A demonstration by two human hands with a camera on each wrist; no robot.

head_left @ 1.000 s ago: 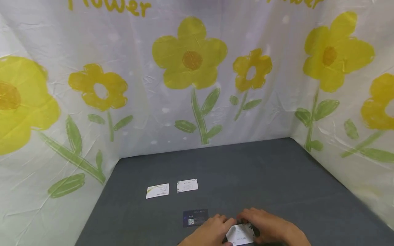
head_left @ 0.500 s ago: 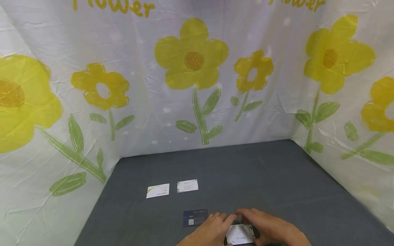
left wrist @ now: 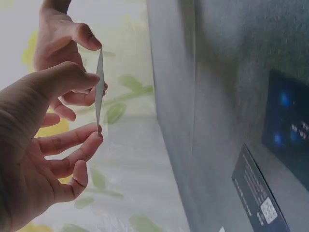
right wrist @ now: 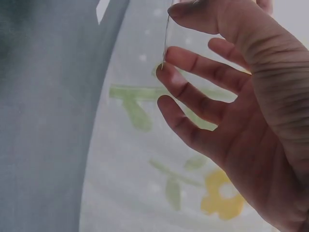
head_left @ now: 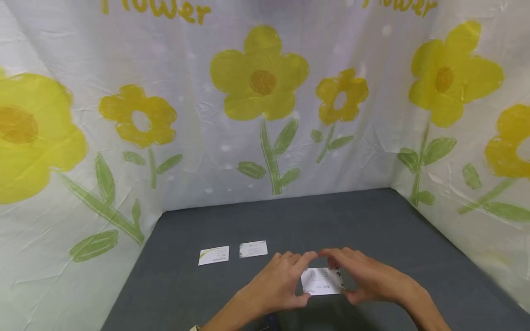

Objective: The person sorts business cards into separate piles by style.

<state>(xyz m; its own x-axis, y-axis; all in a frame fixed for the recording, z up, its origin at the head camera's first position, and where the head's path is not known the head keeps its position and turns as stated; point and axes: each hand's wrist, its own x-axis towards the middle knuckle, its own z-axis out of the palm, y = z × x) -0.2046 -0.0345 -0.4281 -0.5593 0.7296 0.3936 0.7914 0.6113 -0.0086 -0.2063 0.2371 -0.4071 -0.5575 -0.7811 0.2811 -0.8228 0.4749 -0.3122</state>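
Observation:
A white business card (head_left: 321, 281) with printed text and small leaf marks is held above the table, its face toward me. My left hand (head_left: 278, 281) pinches its left edge between thumb and fingers, and my right hand (head_left: 370, 276) grips the right edge likewise. The index fingertips of both hands meet or nearly meet over the card's far edge. From the left wrist the card (left wrist: 99, 96) appears almost edge-on. Two dark cards lie on the table: one with a QR code (left wrist: 256, 193), one blue-black (left wrist: 289, 125) with bright spots.
Farther back on the dark grey table (head_left: 352, 220) lie two white cards side by side, one with a yellow-green curve (head_left: 213, 256), the other with leaf corners (head_left: 253, 249). White curtains (head_left: 186, 151) printed with yellow flowers enclose the table at the back and both sides.
Both hands have raised the white business card and moved it forward, away from the table's near side. The dark QR-code card has become hidden behind the left hand and forearm in the head view.

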